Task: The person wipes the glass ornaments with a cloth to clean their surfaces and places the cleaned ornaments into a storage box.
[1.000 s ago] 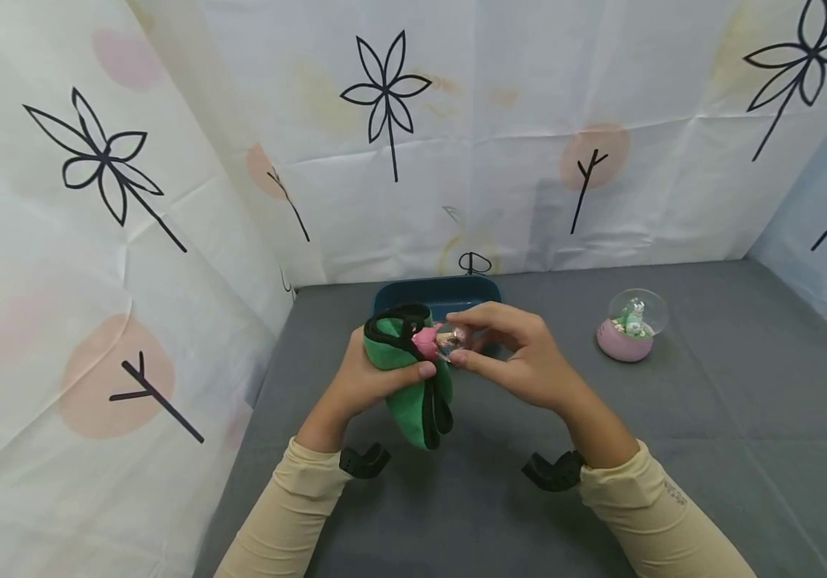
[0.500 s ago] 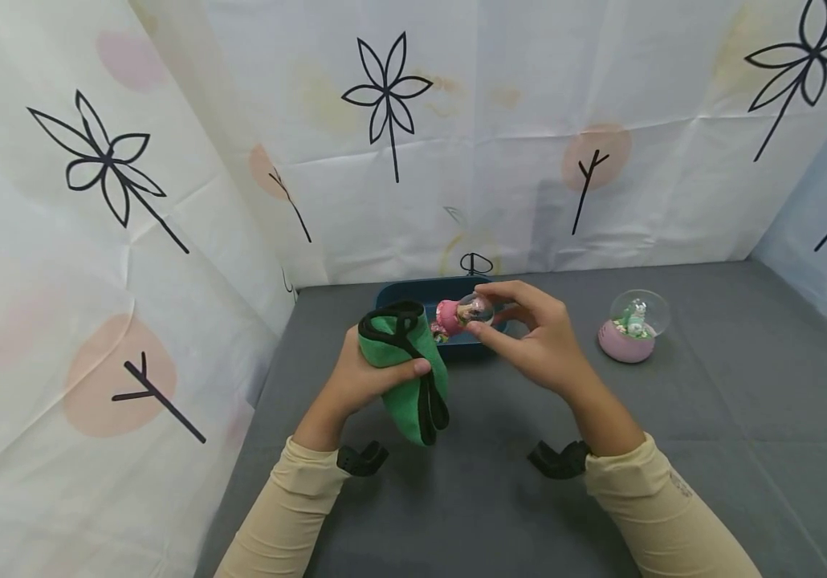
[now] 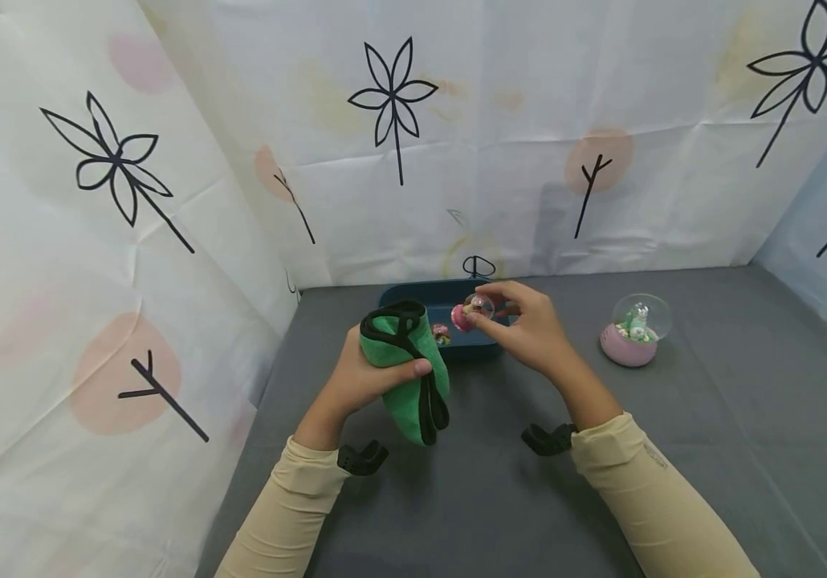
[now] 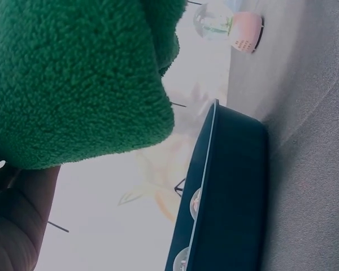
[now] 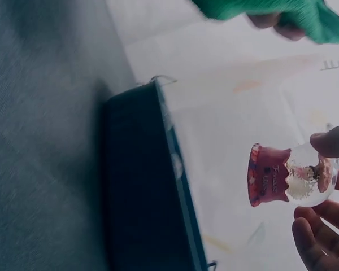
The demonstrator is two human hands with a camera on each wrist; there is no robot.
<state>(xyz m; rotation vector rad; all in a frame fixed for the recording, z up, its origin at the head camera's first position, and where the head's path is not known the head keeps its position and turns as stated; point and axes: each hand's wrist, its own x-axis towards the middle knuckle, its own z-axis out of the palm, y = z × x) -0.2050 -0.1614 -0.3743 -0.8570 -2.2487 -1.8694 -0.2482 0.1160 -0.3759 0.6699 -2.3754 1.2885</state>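
My left hand (image 3: 356,377) grips a folded green cloth (image 3: 413,393) with black edging, thumb laid across its front. In the right wrist view, a small snow globe (image 5: 271,175) with a pink lettered base lies sideways between the fingertips of my right hand (image 5: 327,209), which pinch its clear dome. That hand (image 3: 525,325) holds the globe (image 3: 466,315) over the dark blue tray (image 3: 413,291) in the head view. Inside the tray sits another small pink and multicoloured item (image 3: 441,333), partly hidden by the cloth. Clear domes (image 4: 195,203) show past the tray's rim in the left wrist view.
A larger snow globe (image 3: 629,350) with a pink base and a green and white figure stands on the grey tabletop (image 3: 731,417) to the right. A patterned white curtain (image 3: 515,201) hangs behind the tray and along the left side.
My right hand has carried the small snow globe off the cloth, rightward and away over the tray. The left hand with the cloth has barely moved.
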